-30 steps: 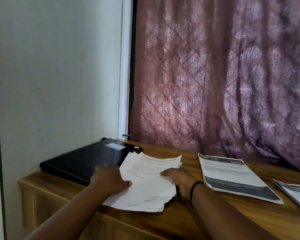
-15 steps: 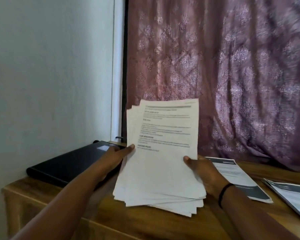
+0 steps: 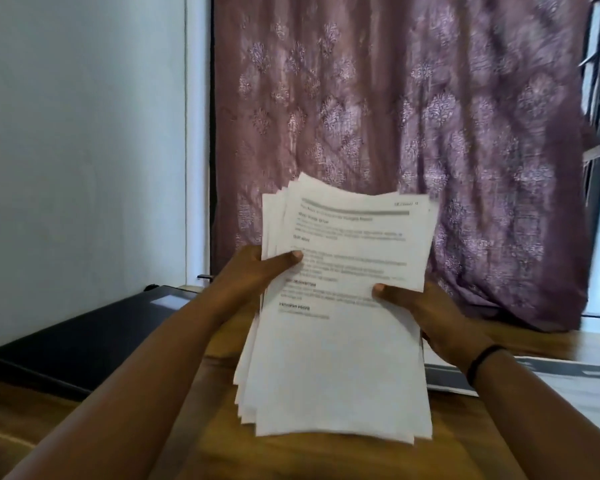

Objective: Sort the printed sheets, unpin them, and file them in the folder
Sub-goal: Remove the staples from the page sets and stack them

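Between our left hand [image 3: 253,275] and right hand [image 3: 426,313], thumbs pinching its side edges, the stack of printed sheets [image 3: 340,313] stands upright.

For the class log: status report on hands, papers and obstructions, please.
Left hand and right hand grip the paper stack, upright above the table. Edges uneven. Folder shut, left. Nothing blocking.

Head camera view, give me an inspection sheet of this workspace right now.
Surface: wooden table, bare wood near the front edge.
Job's things: stack of printed sheets held up, edges uneven; black folder closed at left.
Clutter: printed booklets lying at right.
Hands: left hand and right hand grip the stack's sides, thumbs on front.
Cables: nothing seen.
Surroundings: pale wall, patterned purple curtain.
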